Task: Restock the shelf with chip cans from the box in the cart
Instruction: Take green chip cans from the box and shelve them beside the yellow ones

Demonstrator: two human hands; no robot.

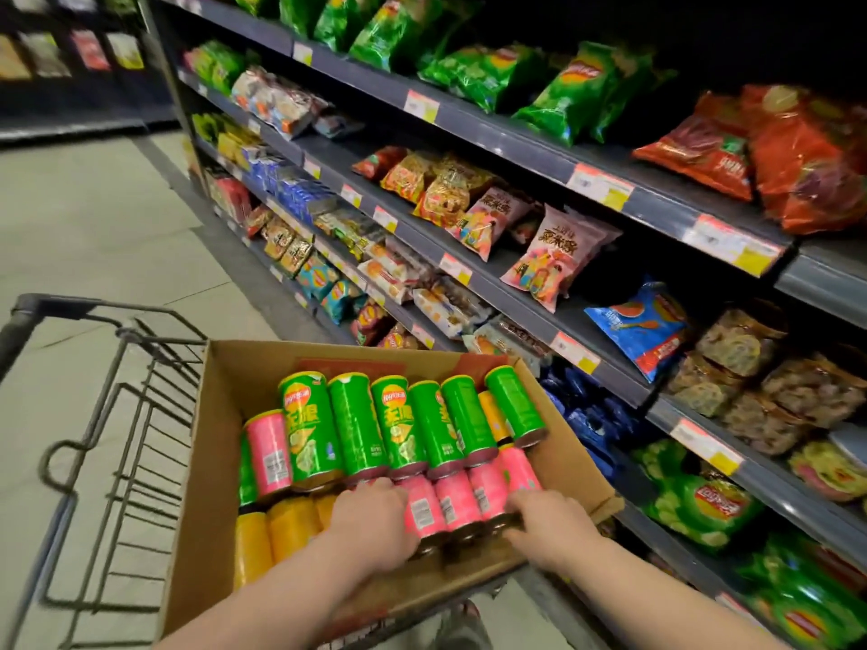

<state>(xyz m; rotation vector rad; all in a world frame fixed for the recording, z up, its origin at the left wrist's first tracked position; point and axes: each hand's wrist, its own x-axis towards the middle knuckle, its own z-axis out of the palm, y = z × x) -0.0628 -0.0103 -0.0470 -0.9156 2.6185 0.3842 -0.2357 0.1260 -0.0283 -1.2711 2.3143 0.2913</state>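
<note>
Both hands are down in the box (225, 415), at its near edge: the left hand (375, 513) curls over the left end of a row of pink cans (457, 501), and the right hand (546, 520) curls round the right end, so the 2 clamp the row between them. The box sits in the cart (28, 316) and looks close to full, with green cans (399, 429) lying across the middle and yellow cans (281, 527) at the near left corner. No can is visible on the shelf (506, 293), so restocking seems barely begun; nearly everything is left. Snack bags (553, 255) crowd every shelf level in view, and I cannot tell where cans are meant to go. Blue bags (586, 415) sit just beside the box's right edge, near the lifting path.
</note>
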